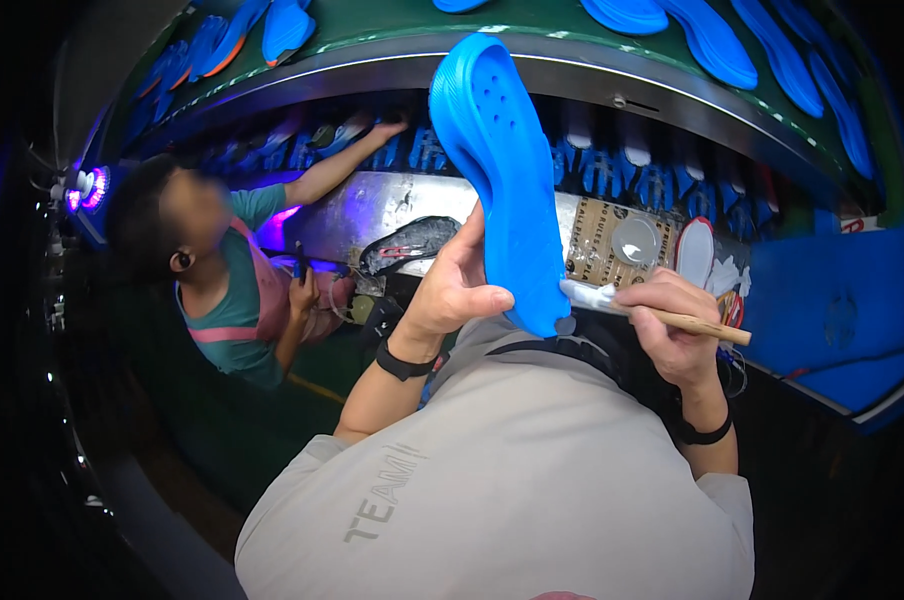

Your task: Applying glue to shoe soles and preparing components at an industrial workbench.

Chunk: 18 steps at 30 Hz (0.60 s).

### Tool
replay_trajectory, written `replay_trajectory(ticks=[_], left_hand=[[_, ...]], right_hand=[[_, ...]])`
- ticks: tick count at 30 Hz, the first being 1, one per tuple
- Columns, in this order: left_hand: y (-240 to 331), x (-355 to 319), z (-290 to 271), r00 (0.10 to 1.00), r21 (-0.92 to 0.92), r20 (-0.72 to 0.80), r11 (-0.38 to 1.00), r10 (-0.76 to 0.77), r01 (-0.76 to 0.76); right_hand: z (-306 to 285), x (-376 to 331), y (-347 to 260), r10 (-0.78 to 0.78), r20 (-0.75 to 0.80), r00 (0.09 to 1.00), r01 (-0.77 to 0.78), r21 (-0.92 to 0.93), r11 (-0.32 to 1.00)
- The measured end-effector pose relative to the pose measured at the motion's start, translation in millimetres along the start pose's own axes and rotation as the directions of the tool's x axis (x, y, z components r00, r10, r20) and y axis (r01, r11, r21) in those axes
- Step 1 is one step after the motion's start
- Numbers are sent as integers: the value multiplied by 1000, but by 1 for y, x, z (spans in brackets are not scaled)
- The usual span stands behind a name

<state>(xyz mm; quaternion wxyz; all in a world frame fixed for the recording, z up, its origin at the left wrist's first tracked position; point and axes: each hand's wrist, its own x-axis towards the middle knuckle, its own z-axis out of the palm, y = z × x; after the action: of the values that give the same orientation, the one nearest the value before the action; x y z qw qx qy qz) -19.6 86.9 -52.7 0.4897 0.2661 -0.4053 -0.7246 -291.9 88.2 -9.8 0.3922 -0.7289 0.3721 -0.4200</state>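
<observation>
My left hand (457, 288) is closed round the side of a bright blue shoe sole (524, 225), which stands almost upright before me with its small-holed end at the top. A thin brush (707, 327) with a wooden handle is pinched in my right hand (672, 325). Its whitish bristle end meets the sole's right edge near the bottom. Beyond my right hand, a round pale dish (635, 241) rests on a piece of printed cardboard (594, 222). A white shoe part with a red edge (694, 252) lies to the right of it.
Past the metal bench (347, 215), a rack of blue shoe parts (602, 175) runs below a green conveyor belt (532, 22) carrying more blue soles. A black shoe part (410, 245) lies left of centre. At left, a co-worker (242, 330) reaches toward the rack. A blue panel (827, 310) stands at right.
</observation>
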Motion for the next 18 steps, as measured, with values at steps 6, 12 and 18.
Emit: replay_trajectory(ticks=[6, 12, 18], left_hand=[[7, -12, -16, 994, -359, 4, 927, -113, 107], [73, 22, -45, 980, -269, 196, 961, -15, 69], [200, 161, -100, 862, -478, -158, 726, 481, -494]], right_hand=[[2, -11, 13, 266, -288, 920, -221, 177, 959], [3, -23, 30, 323, -319, 891, -267, 208, 941], [12, -17, 35, 341, -247, 907, -306, 170, 937]])
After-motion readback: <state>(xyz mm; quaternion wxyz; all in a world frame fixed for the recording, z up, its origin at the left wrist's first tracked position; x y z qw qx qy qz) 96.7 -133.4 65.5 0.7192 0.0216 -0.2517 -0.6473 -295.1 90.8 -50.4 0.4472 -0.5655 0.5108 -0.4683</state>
